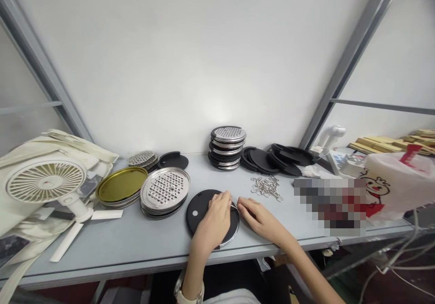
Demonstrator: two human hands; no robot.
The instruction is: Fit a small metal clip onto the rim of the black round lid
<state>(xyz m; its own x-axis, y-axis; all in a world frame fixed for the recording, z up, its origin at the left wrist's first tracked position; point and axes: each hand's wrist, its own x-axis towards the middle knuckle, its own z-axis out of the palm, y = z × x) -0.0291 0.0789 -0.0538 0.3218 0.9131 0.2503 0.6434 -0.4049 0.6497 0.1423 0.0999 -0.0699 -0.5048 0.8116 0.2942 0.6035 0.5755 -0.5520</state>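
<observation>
In front of me a round black disc [197,226] with a bright metal rim along its lower right lies on the table. My left hand [215,218] is closed over its right part, fingers bent and pressed together near the edge. At that edge, my right hand [256,217] pinches a thin metal wire hook [234,205]; its far end is hidden by the left fingers. Just beyond sits a loose heap of similar wire hooks [265,187]. To the left stands a stack of round metal grater plates [166,188].
Gold-coloured round plates [120,185] and a white fan [50,179] are on the left. By the wall stand stacked graters with black frames [227,147] and loose black frames [263,160]. A white plastic bag [394,184] and wooden pieces [380,145] lie right.
</observation>
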